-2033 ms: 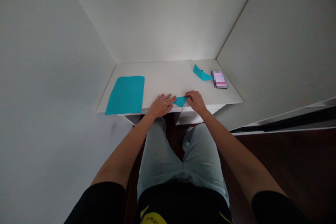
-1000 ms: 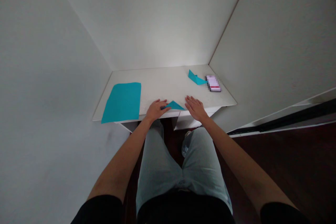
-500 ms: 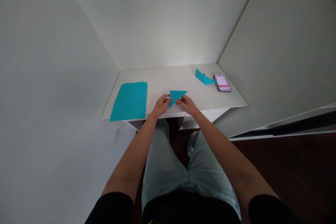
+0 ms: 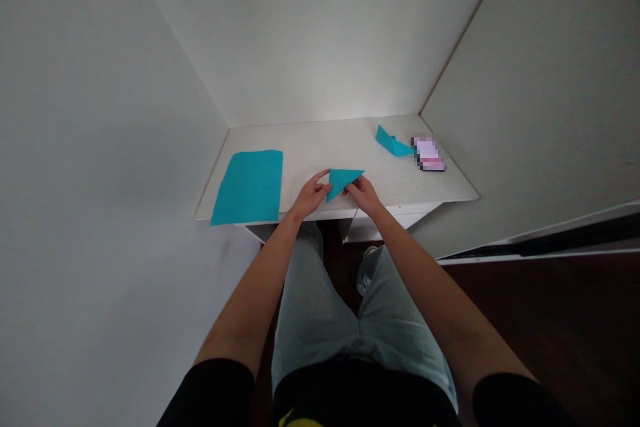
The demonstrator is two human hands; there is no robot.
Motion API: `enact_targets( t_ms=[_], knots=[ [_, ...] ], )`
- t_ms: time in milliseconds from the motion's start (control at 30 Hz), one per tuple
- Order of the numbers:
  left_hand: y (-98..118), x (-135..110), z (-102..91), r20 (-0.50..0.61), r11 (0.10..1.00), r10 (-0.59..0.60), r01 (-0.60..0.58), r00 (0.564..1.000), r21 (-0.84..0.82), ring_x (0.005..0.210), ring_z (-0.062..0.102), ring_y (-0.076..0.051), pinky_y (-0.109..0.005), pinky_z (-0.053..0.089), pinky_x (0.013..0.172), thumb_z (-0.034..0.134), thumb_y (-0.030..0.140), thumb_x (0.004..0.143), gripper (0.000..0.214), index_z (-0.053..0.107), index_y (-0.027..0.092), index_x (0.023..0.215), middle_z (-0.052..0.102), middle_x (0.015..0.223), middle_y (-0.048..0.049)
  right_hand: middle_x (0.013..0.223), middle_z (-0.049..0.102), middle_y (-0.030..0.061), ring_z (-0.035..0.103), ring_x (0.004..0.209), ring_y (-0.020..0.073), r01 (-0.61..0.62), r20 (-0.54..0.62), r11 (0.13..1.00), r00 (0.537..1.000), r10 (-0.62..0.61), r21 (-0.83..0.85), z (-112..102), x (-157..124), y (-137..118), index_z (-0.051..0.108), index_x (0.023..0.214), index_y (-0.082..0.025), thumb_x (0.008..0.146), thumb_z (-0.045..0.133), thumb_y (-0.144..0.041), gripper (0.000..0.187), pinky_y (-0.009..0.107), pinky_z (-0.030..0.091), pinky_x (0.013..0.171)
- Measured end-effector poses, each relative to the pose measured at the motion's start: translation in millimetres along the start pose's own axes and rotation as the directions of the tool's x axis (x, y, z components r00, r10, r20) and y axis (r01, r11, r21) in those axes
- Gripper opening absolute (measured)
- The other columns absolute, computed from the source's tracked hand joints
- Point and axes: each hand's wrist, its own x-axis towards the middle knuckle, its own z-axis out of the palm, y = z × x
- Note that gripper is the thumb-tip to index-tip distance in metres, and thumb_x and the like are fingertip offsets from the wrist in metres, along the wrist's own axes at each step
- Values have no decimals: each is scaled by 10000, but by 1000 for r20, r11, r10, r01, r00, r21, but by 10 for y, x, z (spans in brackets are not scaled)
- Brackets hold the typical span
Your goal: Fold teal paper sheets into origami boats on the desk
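Observation:
Between my hands is a folded triangle of blue paper [image 4: 343, 179], held just above the front part of the white desk. My left hand [image 4: 313, 194] pinches its left edge, thumb on the near face and index finger stretched toward the upper left corner. At the lower right edge my right hand [image 4: 364, 194] grips the paper, with some fingertips hidden behind it. A folded blue paper boat [image 4: 393, 143] rests farther back on the right. Blue paper [image 4: 250, 187] lies flat to the left of my left hand.
A phone [image 4: 429, 153], its screen blurred, lies beside the paper boat. The white desk [image 4: 320, 140] meets walls at the back, left and right. A drawer [image 4: 370, 227] sits under its front edge, above my legs.
My right hand has shifted slightly right along the paper triangle's edge. My left index finger has straightened toward the upper corner. The whole view has tilted a little.

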Motion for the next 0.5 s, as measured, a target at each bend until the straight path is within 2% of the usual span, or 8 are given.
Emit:
enact_targets(
  t_ms=[100,167,300,400,500],
  knots=[
    [-20,-4,24,0,999,9,-9,1000,42,702,679,-151,-263,505,699,760,472,961,672,618,213,1564,753,770,15,1024,823,68,762,976,281,20,-100,998,995,-26,-68,31,10,-7,727,1057,-245,831,692,-393,272,474,637,954],
    [-24,-4,38,-17,995,16,-14,1000,97,843,752,-180,-294,562,832,784,446,947,584,694,241,1486,823,919,-20,1135,830,65,754,1061,284,53,-113,988,991,-70,-146,49,-2,-30,741,1121,-250,803,702,-351,336,463,614,1003],
    [-3,-18,47,-35,982,11,-4,999,189,1015,788,-230,-358,583,1004,821,456,930,499,776,240,1377,849,1069,-56,1070,841,55,770,971,267,28,-90,964,995,-53,-264,77,-26,-84,759,1098,-237,781,709,-289,326,412,614,935],
    [8,-40,46,-23,983,25,-21,999,181,1004,793,-246,-377,604,994,946,436,802,724,721,203,1450,841,1091,-86,1006,843,51,774,938,274,7,-84,951,996,-35,-309,93,-26,-108,773,1048,-232,779,710,-272,279,396,608,891],
    [-15,-48,42,-2,986,62,-61,998,154,949,790,-225,-364,616,960,1007,363,705,1021,565,231,1616,830,1064,-65,998,836,48,766,939,274,28,-75,944,996,-55,-330,100,-26,-104,774,1014,-234,803,706,-295,230,400,598,898]
  ],
)
